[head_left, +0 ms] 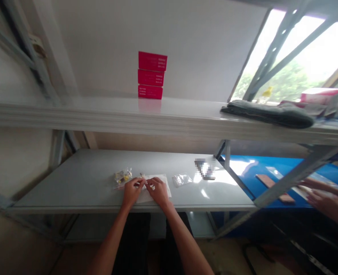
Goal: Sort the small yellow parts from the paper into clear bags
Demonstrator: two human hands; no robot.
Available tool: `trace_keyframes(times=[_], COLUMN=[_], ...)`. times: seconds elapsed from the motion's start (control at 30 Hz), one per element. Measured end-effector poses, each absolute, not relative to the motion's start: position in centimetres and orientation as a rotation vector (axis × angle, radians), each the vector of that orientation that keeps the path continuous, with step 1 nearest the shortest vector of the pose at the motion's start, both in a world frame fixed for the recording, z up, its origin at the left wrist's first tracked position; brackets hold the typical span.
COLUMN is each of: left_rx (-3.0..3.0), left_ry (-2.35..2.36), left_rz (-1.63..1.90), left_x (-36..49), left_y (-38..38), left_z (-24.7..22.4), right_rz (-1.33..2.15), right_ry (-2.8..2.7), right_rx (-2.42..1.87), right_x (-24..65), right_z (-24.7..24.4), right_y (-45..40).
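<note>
My left hand [133,190] and my right hand [158,190] meet over a white sheet [166,187] on the grey shelf table. The fingers of both are pinched together around something small and pale [145,179], which they mostly cover. Its kind is too small to make out. Just left of my left hand lies a clear plastic bag [123,175] with small yellow and dark pieces in it. To the right of the sheet rests another clear plastic bag [182,179], crumpled.
A pixelated flat object [205,169] lies at the table's right. Three stacked red boxes [151,76] and a dark cloth [267,113] sit on the upper shelf. At the right, another person's hands [326,200] work above a blue table [240,170] with a brownish-pink slab [274,188].
</note>
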State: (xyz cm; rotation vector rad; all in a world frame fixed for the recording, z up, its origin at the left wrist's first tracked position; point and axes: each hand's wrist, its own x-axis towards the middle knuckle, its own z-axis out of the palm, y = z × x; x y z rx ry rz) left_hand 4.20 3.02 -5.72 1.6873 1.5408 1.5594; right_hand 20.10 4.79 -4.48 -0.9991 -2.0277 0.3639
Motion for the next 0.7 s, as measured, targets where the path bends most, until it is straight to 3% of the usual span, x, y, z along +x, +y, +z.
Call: trace_keyframes(times=[0.43,0.7], left_rx=[2.185,2.313], left_ry=[1.757,1.762], left_rz=[1.209,1.201], left_x=[4.2,4.6], left_y=[3.4,2.8], left_z=[-6.8,-6.2], right_rz=[0.074,0.082], right_ry=[-2.222,-2.21], right_rx=[-1.148,-1.137], right_x=[20.2,20.1], right_z=[-4.7,-5.1], right_y=[4.2,4.2])
